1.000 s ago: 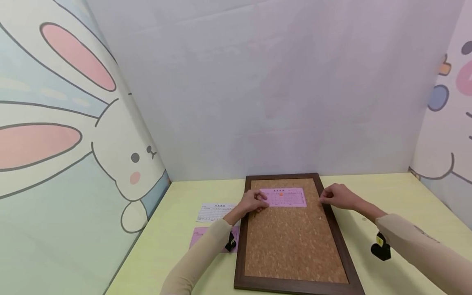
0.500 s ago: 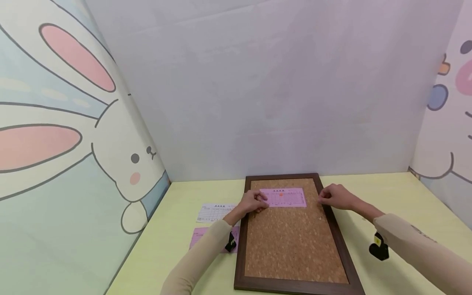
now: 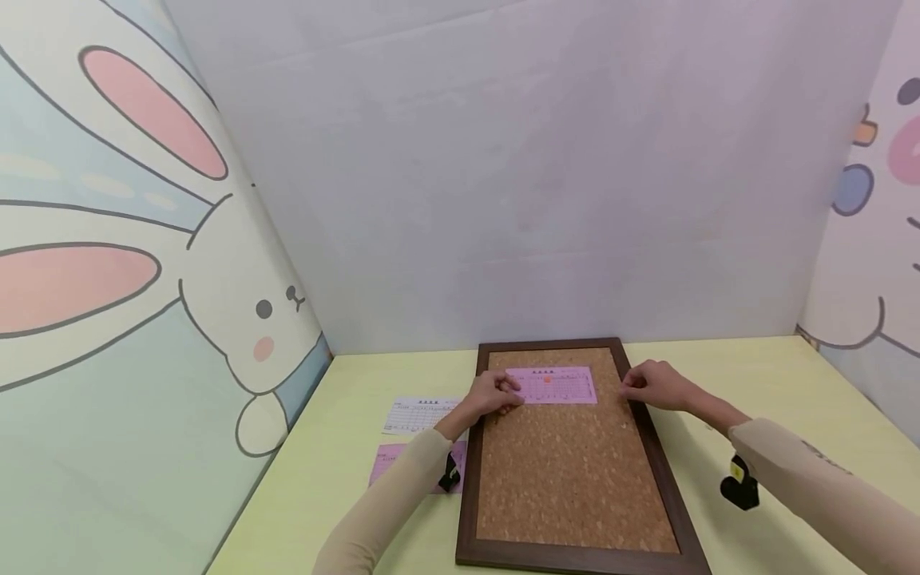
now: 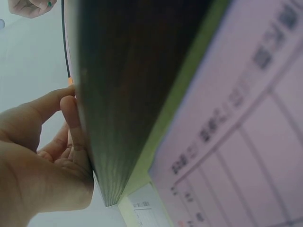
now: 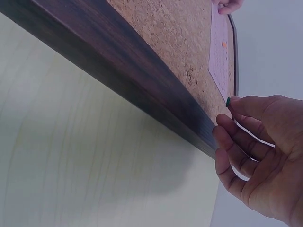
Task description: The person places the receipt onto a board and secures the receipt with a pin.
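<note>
A pink printed slip (image 3: 557, 387) lies on the upper part of a framed corkboard (image 3: 568, 471). An orange pin head (image 3: 547, 379) shows near the slip's middle. My left hand (image 3: 492, 393) rests at the slip's left end, its fingertips pressing the paper, though the exact contact is partly hidden. Over the board's right frame edge, my right hand (image 3: 657, 385) pinches a small green thumbtack (image 5: 228, 101) between thumb and index finger. The tack is apart from the slip, and the other fingers of that hand are loosely bent.
Left of the board, a white printed form (image 3: 410, 414) and another pink slip (image 3: 386, 458) lie on the pale yellow table (image 3: 309, 479), partly behind the left forearm. A dark brown wooden frame (image 3: 661, 471) edges the cork. A pale curtain (image 3: 546, 176) hangs behind the table.
The right hand has shifted very slightly left, toward the slip. The left hand and the slip hold still.
</note>
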A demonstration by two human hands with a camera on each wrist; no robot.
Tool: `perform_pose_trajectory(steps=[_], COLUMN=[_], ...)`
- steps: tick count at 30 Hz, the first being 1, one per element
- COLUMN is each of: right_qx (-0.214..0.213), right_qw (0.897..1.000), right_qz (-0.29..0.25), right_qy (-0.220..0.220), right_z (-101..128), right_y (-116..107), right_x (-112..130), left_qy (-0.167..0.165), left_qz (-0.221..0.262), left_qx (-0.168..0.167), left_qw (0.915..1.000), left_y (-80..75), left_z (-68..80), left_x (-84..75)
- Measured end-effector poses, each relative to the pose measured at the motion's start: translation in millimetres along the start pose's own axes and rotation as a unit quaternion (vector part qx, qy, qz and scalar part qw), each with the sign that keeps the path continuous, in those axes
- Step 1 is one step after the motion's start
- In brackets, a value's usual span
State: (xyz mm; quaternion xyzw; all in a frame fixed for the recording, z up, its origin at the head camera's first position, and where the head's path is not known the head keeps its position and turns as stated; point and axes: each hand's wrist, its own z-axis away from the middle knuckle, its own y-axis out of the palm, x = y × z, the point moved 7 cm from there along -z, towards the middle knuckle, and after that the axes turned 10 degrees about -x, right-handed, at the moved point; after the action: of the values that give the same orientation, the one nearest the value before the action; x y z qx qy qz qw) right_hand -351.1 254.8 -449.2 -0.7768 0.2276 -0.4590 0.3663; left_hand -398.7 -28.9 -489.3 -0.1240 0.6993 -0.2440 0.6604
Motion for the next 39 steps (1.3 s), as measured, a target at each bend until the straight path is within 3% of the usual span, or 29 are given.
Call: perform_pose_trajectory(steps=[26, 39], right_qx=[-0.006, 0.014], right_qw=[1.000, 1.000], right_qz=[-0.004, -0.016], right_qy=[-0.011, 0.010], right_z=[-6.1, -10.0], right_y=[6.4, 20.4], right_x=[4.4, 8.1], left_qy=[0.000, 0.003], left_qz=[-0.003, -0.006], left_qx=[-0.007, -0.004], left_qw=[1.0000, 1.0000], left_y=[-0.8, -0.8], left_z=[0.8, 1.0], left_x=[0.6, -1.0])
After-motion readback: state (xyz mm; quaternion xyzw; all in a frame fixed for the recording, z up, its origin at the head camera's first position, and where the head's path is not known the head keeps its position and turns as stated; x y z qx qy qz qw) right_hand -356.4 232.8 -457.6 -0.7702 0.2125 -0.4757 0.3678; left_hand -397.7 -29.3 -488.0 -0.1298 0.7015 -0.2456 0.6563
